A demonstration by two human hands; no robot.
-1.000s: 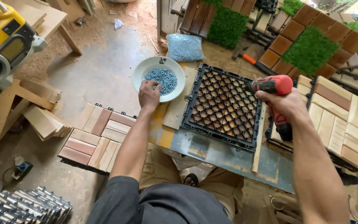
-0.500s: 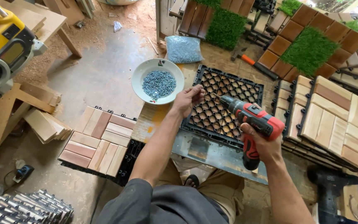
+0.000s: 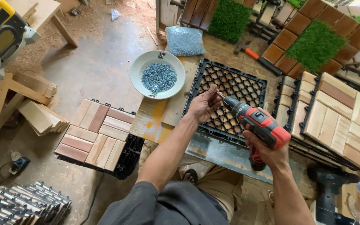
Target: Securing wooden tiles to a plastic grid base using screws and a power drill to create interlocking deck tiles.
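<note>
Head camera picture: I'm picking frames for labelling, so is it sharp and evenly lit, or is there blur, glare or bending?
Head view: mostly sharp, the screws in the white bowl and the black grid tile read clearly; soft even light, faint shadows; top right corner washes out pale; straight edges bow slightly toward the borders; the left hand and the red drill in the right hand show no marked motion blur.

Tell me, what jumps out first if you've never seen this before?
The red cordless drill in the right hand, its tip aimed at a screw the left hand steadies over the black plastic grid tile at centre. Left of that sits a white bowl of blue-grey screws.
</note>
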